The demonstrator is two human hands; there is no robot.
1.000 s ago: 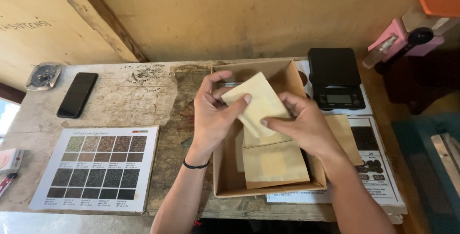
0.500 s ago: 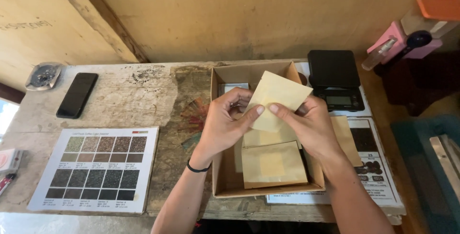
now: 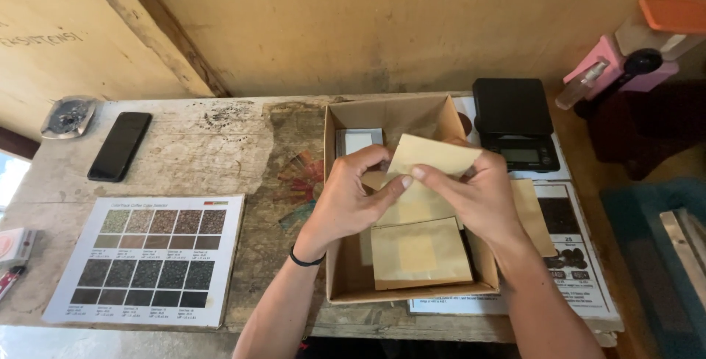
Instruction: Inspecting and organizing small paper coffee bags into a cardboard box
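Both of my hands hold one tan paper pouch point(image 3: 434, 155) up over an open cardboard box point(image 3: 338, 285). My left hand point(image 3: 351, 201) pinches its lower left edge with thumb and fingers. My right hand point(image 3: 471, 191) grips its right side, index finger along the lower edge. More tan pouches point(image 3: 419, 252) lie flat in the box beneath. A small white-faced packet point(image 3: 358, 141) sits in the box's far left corner. My left wrist wears a thin black band.
A black digital scale point(image 3: 513, 120) stands right of the box on a printed sheet point(image 3: 573, 256). A colour-sample chart point(image 3: 147, 256) lies at the near left, a black phone point(image 3: 119, 146) and a metal ashtray point(image 3: 68, 116) farther left. Pink and orange items point(image 3: 632, 58) crowd the right.
The pouch has been lifted higher and turned from flat and slanted to nearly upright over the box, with both hands regripping its edges.
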